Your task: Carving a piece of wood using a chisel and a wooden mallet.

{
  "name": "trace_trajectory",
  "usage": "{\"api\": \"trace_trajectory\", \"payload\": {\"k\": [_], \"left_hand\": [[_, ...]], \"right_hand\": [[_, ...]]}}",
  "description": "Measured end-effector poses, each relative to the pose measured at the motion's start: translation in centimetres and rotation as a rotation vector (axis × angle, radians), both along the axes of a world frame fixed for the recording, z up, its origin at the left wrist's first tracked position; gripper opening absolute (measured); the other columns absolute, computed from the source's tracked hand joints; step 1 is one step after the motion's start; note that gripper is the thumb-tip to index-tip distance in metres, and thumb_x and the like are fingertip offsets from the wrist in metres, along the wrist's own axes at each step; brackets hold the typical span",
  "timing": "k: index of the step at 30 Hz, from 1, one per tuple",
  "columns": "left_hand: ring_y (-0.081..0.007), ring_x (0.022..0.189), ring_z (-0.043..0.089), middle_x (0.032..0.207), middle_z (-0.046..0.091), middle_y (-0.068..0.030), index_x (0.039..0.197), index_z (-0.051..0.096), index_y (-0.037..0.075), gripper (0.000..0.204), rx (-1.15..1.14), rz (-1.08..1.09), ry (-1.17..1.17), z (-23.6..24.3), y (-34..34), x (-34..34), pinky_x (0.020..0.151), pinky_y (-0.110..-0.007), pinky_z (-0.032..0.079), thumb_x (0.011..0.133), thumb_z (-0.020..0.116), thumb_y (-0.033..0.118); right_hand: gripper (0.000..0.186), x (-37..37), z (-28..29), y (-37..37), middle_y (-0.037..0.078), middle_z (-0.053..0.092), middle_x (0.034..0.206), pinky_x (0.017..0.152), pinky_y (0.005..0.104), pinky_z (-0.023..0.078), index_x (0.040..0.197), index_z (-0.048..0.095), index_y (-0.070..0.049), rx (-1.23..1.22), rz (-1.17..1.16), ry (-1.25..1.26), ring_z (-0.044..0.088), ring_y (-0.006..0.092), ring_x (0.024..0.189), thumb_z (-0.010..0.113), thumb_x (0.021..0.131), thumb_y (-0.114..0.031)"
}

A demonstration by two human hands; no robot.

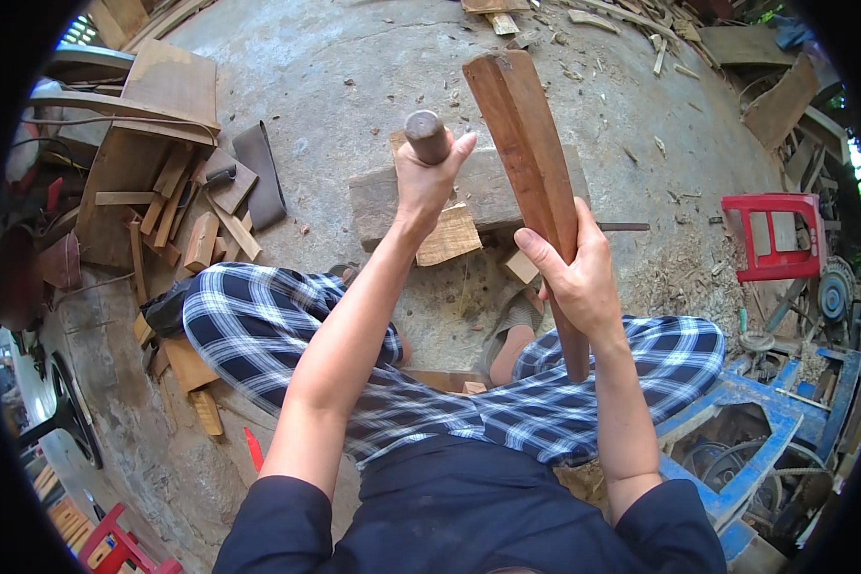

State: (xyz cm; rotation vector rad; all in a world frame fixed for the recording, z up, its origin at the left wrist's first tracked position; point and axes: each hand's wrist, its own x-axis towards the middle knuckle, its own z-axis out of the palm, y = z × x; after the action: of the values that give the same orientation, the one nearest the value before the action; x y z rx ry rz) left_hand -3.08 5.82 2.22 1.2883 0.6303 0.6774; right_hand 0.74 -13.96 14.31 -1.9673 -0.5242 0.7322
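Observation:
My left hand is closed round a thick brown-grey round bar, whose blunt end points up; its lower part is hidden, so its kind is unclear. With my right hand I grip a long, slightly curved reddish-brown piece of wood, tilted with its wide end far and its narrow end near my lap. Below both hands lies a weathered wooden beam on the floor, with a lighter wood block against its near side. A thin dark rod sticks out beyond my right wrist.
Scrap wood and a dark belt-like strip lie at left. A red plastic stool stands at right, above a blue metal frame with machine parts. Wood chips cover the concrete floor there.

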Motion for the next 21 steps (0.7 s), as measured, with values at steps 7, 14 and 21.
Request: {"api": "trace_trajectory", "payload": {"k": [7,14,21], "left_hand": [[-0.0023,0.067,0.050,0.074,0.055,0.0089,0.082,0.061,0.010,0.022,0.050,-0.036,0.040,-1.1,-0.5,0.8,0.060,-0.023,0.042,0.089,0.081,0.016],[-0.0108,0.077,0.063,0.085,0.069,-0.0038,0.098,0.067,0.005,0.022,0.127,-0.139,0.025,-1.6,-2.5,1.1,0.072,-0.029,0.053,0.087,0.082,0.017],[-0.0135,0.077,0.057,0.084,0.066,-0.0061,0.095,0.064,0.003,0.024,0.201,-0.184,0.024,-1.2,-2.8,2.4,0.074,-0.031,0.051,0.084,0.083,0.014]], "right_hand": [[0.049,0.5,0.8,0.5,0.008,0.068,0.083,0.054,0.0264,0.050,0.113,0.060,0.001,0.162,-0.023,-0.077,0.064,0.0127,0.065,0.080,0.089,-0.037],[0.045,0.5,3.1,2.3,0.012,0.070,0.082,0.062,0.0305,0.053,0.113,0.055,0.000,0.299,0.011,-0.331,0.069,0.0188,0.069,0.078,0.090,-0.032],[0.044,1.3,3.2,2.3,0.014,0.071,0.078,0.061,0.0347,0.057,0.113,0.055,0.000,0.215,-0.060,-0.294,0.073,0.0240,0.070,0.076,0.091,-0.031]]}}
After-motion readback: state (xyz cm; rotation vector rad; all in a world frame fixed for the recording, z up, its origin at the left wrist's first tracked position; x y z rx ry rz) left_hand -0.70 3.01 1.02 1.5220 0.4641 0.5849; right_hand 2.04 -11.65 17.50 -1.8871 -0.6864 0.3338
